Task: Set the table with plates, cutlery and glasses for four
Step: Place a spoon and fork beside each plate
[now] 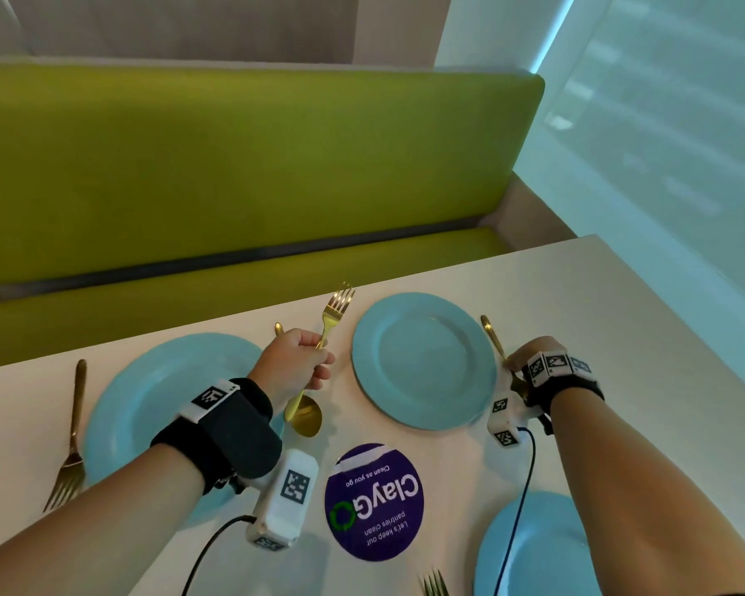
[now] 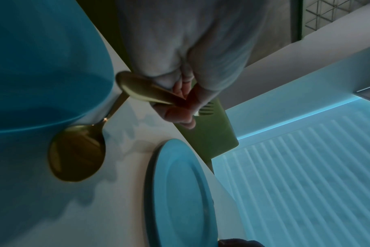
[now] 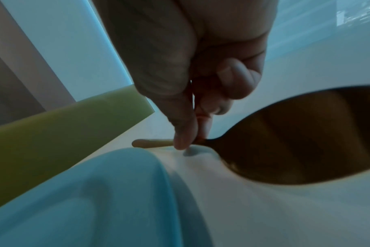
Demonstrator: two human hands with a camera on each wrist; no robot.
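Observation:
My left hand [image 1: 315, 363] grips a gold fork [image 1: 335, 314] by its handle, held above the table between the two far plates with the tines pointing to the far edge. Under it a gold spoon [image 1: 307, 417] lies on the table beside the left blue plate [image 1: 155, 393]. In the left wrist view the fork handle [image 2: 146, 90] runs through my curled fingers. My right hand [image 1: 512, 365] pinches a second gold spoon [image 1: 492, 335] at its neck, just right of the far right blue plate [image 1: 424, 361]. Its bowl [image 3: 306, 138] is low over the white table [image 1: 620, 320].
A third blue plate [image 1: 534, 548] sits at the near right, with a fork's tines [image 1: 435, 585] left of it. Another gold fork [image 1: 72, 445] lies left of the left plate. A purple round sticker [image 1: 375, 501] marks the table's middle. A green bench [image 1: 233, 165] runs behind.

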